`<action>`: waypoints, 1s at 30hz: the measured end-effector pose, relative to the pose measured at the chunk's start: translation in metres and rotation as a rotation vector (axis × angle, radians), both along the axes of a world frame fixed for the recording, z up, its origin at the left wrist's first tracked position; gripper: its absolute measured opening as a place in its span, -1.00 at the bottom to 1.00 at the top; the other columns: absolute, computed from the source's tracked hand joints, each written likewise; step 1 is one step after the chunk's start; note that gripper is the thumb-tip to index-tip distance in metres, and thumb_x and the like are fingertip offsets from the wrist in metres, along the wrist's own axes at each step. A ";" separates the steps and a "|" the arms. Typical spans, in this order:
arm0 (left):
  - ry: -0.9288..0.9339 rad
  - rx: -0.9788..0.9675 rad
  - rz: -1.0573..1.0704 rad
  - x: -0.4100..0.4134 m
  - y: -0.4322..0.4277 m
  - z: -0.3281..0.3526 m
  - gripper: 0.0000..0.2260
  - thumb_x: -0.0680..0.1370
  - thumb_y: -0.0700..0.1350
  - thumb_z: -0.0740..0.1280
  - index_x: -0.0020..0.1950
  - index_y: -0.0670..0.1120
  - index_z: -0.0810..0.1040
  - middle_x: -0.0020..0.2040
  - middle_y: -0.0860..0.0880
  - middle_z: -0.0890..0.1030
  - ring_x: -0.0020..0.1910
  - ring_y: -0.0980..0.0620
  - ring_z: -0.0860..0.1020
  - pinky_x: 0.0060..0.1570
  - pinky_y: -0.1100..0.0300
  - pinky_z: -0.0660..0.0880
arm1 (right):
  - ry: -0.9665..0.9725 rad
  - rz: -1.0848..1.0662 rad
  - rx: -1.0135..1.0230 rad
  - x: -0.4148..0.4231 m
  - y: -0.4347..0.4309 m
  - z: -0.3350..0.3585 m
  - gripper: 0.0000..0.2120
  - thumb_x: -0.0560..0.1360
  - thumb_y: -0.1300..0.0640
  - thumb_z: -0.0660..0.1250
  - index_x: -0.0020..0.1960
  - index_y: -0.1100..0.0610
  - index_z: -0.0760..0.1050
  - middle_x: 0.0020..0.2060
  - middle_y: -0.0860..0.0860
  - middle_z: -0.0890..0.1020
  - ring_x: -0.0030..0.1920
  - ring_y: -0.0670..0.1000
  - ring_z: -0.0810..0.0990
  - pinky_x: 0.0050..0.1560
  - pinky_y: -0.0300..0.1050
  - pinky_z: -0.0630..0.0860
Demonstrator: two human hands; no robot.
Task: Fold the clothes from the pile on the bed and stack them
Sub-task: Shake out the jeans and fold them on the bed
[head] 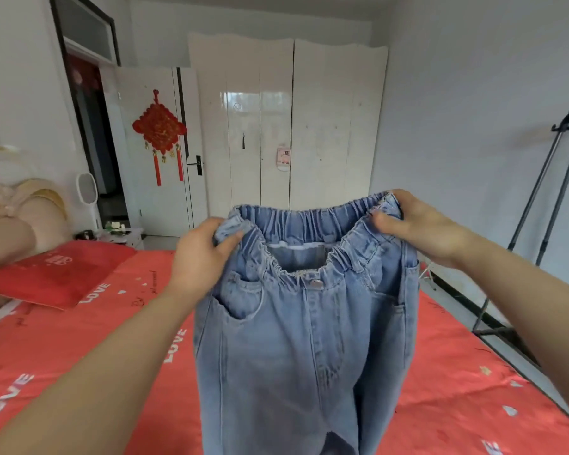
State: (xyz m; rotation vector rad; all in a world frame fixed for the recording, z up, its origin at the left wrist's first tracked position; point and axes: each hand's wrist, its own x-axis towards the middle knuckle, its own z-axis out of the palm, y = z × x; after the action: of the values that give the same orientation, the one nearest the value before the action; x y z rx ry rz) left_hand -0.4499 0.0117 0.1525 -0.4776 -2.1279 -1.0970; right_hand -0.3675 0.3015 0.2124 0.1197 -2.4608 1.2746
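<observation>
Bedroom in a home. Large bed (112, 323) fills the lower half of the view, covered in a red sheet printed with "LOVE" and small hearts. Red pillow (56, 274) lies at the head end, against a padded beige headboard (37, 205). Tall glossy white wardrobe (289, 126) with several doors stands against the far wall. Left of it, a white door (145, 208) stands open, with a black handle and a red knot ornament (160, 128) with tassels hanging on it. Small white bedside table (125, 234) with bits on top, near the bed's far corner. Metal clothes rack (567, 127) stands by the right wall. Plain white walls (457, 110), domestic scale.
</observation>
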 end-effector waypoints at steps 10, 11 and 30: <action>-0.248 0.011 -0.046 -0.013 -0.007 0.004 -0.65 0.58 -0.11 0.22 -0.39 -0.05 0.24 -0.42 -0.01 0.35 -0.41 0.08 0.31 -0.38 0.14 0.09 | -0.081 -0.352 0.619 -0.003 0.008 -0.025 -0.58 0.44 0.09 0.41 0.23 0.24 0.43 0.15 0.22 0.56 0.11 0.16 0.52 0.01 -0.12 0.33; -0.282 0.031 -0.071 -0.010 -0.003 0.000 -0.67 0.58 -0.12 0.23 -0.38 -0.09 0.28 -0.42 -0.02 0.36 -0.41 0.09 0.31 -0.41 0.13 0.11 | -0.118 -0.371 0.643 -0.004 0.014 -0.028 -0.55 0.46 0.07 0.39 0.26 0.24 0.41 0.18 0.22 0.54 0.15 0.18 0.51 0.00 -0.12 0.31; -0.696 0.877 -0.613 0.099 0.216 0.020 -0.90 0.58 -0.20 0.25 -0.12 -0.16 0.50 -0.29 -0.08 0.67 -0.34 -0.02 0.63 -0.27 0.12 0.59 | 0.320 -0.509 0.222 0.000 0.202 0.043 -0.78 0.48 0.21 0.32 0.12 0.21 0.50 0.04 0.25 0.60 0.08 0.23 0.54 0.06 0.01 0.45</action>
State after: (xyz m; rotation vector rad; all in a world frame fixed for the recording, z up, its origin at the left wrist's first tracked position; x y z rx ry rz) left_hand -0.3506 0.2280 0.1730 -0.3354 -1.7479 -2.6763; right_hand -0.3677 0.5037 0.2554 -0.2180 -2.1541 0.7050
